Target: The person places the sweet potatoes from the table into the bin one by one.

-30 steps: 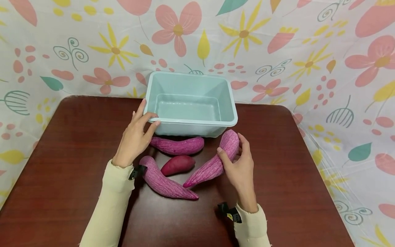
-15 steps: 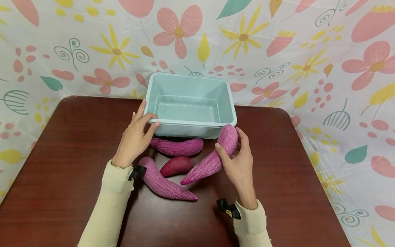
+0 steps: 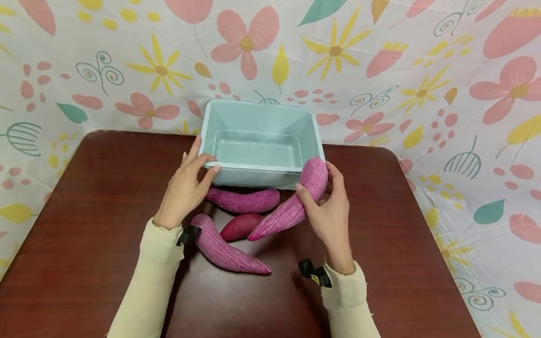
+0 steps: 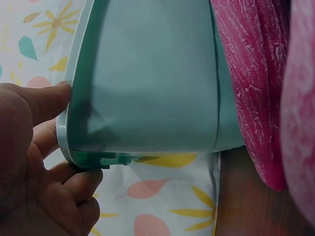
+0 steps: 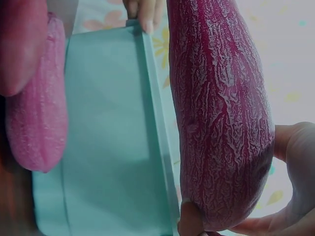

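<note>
My left hand (image 3: 181, 192) grips the front left corner of a pale blue plastic bin (image 3: 266, 174), its thumb and fingers at the rim in the left wrist view. My right hand (image 3: 329, 216) holds a long, wrinkled purple sweet potato (image 3: 293, 209), thumb on one side and fingers on the other. Its thick end is raised at the bin's front right corner, its tapered end pointing down left. The right wrist view shows this sweet potato (image 5: 221, 113) large beside the bin's rim. No objects show inside the bin.
On the brown table (image 3: 105, 234) lie a purple sweet potato (image 3: 245, 201) along the bin's front, a smaller smooth red one (image 3: 240, 226), and a curved purple one (image 3: 226, 251) nearer me. Behind the bin hangs a flowered cloth (image 3: 380, 61).
My right hand has lifted the purple sweet potato up and towards the bin, so its thick end now overlaps the front rim. My left hand has stayed on the corner.
</note>
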Tool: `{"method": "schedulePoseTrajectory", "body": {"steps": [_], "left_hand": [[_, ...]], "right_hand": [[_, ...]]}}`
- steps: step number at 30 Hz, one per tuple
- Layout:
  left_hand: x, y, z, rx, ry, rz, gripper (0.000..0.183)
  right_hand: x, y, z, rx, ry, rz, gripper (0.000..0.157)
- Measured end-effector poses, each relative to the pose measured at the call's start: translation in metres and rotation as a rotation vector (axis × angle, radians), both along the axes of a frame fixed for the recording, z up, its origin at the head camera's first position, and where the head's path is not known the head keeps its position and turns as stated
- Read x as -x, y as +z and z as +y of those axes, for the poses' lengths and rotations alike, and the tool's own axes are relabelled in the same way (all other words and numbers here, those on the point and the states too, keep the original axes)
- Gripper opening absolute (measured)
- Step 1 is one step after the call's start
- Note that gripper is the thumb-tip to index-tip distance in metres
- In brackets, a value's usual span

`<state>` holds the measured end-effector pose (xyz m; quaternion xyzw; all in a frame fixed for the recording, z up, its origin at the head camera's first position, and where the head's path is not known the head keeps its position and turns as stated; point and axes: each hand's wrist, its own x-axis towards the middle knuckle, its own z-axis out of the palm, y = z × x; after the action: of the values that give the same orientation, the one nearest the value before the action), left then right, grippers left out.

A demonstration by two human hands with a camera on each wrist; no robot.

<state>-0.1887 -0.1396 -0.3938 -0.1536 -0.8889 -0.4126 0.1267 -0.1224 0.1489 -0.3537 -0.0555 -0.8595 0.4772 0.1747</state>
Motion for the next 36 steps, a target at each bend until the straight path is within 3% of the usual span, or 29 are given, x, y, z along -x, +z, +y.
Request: {"method": "schedulePoseTrajectory", "body": {"steps": [13,19,36], "left_hand": [[0.004,0.006,-0.003,0.021,0.010,0.003,0.034],[0.009,0.011,-0.001,0.015,0.009,0.011,0.033],[0.000,-0.002,0.003,0.025,0.031,-0.005,0.032]], "right_hand": [[0.028,0.025,-0.014,-0.010,0.020,0.068,0.073],[0.044,0.029,-0.012,-0.037,0.045,0.083,0.075],[0.075,0.037,-0.023,-0.045,0.060,0.051,0.074]]}}
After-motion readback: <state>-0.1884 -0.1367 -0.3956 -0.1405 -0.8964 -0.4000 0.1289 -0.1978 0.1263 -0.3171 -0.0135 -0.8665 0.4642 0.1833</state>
